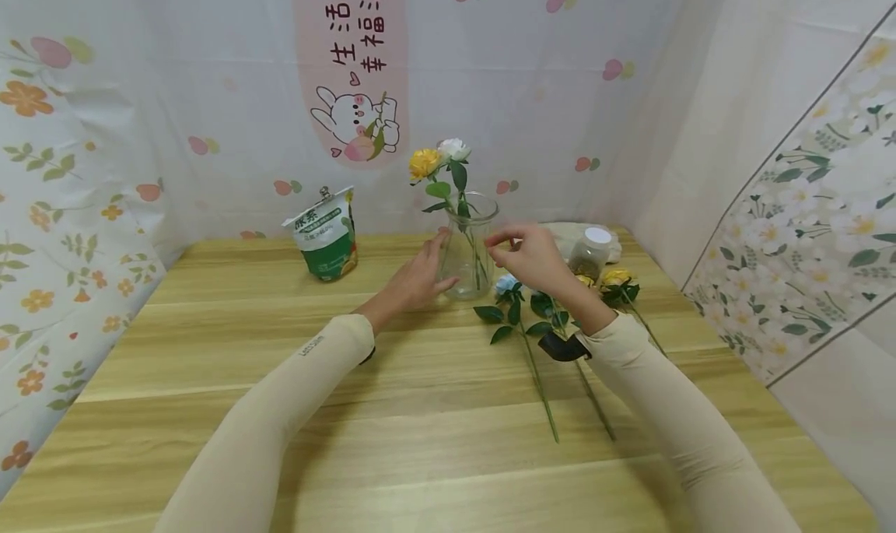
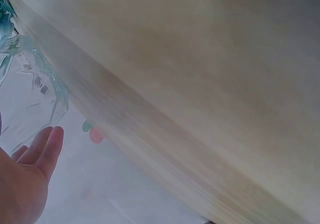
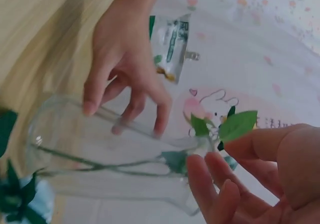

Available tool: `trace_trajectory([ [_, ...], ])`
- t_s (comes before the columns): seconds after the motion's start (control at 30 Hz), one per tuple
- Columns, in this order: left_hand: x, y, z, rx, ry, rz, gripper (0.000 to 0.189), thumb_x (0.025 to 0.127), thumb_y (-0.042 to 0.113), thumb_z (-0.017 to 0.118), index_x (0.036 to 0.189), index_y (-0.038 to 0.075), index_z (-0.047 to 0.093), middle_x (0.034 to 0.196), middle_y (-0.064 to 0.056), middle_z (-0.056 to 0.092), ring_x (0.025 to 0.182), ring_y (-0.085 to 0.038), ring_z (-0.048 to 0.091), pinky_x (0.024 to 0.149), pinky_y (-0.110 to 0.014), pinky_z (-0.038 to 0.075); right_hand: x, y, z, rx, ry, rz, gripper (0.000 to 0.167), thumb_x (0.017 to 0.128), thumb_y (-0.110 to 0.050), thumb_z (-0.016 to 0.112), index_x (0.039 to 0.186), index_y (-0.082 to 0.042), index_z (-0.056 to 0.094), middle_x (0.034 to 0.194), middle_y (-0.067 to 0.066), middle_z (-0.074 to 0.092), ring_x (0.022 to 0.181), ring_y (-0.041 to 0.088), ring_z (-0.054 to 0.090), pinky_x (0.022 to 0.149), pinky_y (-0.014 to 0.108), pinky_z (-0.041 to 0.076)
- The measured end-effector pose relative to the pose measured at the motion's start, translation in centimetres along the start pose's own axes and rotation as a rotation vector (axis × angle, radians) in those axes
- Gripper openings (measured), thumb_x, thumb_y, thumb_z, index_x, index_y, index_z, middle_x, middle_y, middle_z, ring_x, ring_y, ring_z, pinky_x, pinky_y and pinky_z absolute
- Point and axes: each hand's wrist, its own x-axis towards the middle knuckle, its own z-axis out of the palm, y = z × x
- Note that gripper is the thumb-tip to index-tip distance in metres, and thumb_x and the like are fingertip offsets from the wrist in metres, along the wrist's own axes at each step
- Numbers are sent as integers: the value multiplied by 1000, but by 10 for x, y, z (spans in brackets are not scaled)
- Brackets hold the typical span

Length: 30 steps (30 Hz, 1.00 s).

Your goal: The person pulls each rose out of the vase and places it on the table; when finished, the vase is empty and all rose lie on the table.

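Observation:
A clear glass vase (image 1: 458, 272) stands toward the back of the table, holding a yellow rose (image 1: 425, 164) and a white rose (image 1: 453, 150) with green leaves. At its left side is my left hand (image 1: 414, 278), with spread, relaxed fingers against or close to the glass. My right hand (image 1: 535, 259) is just right of the vase, its fingers loosely bent and nothing seen between them. In the right wrist view, the right hand (image 3: 285, 174) is beside the vase mouth, near a green leaf (image 3: 239, 126); whether they touch is unclear.
Loose stems lie right of the vase: a blue rose (image 1: 507, 284) and yellow roses (image 1: 616, 278), one partly behind my right wrist. A white-lidded jar (image 1: 590, 254) stands behind them. A green and white pouch (image 1: 327, 241) with a clip stands left. Printed cloth hangs behind the table.

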Motion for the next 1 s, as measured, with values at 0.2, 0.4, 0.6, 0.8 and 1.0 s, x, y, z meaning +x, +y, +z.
trace_trajectory([
  [0.2,-1,-1,-1,11,0,15,90,96,35,66,158,10,5,150,-27,35,121,-44,53,96,-52,49,21,-14,21,20,73,-77,21,95,-5,60,110,0,75,84,17,73,41,8,48,40,25,34],
  [0.4,-4,-5,-2,12,-43,6,92,98,36,62,159,12,-2,156,-22,28,131,-39,47,99,-50,47,34,-39,54,-127,79,-148,31,93,-6,60,122,-4,70,109,15,72,52,24,56,45,28,35],
  [0.6,-5,-7,-3,-76,-46,23,83,98,33,64,159,12,12,162,-10,23,142,-29,35,109,-46,39,46,-53,76,-300,122,-43,45,89,-9,59,134,-5,62,142,13,55,85,27,66,52,27,37],
  [0.8,-5,-5,-3,-101,-53,3,79,97,31,64,158,12,18,159,-9,32,137,-29,43,106,-46,41,48,-56,81,-429,134,28,50,92,-16,58,138,-1,55,147,17,47,73,25,61,52,34,43],
  [1.0,-5,-5,-4,-91,-40,13,78,97,34,64,156,12,19,154,-11,38,132,-31,48,103,-46,44,53,-55,80,-449,101,75,54,94,-20,55,143,1,48,154,21,37,64,25,56,51,37,44],
])
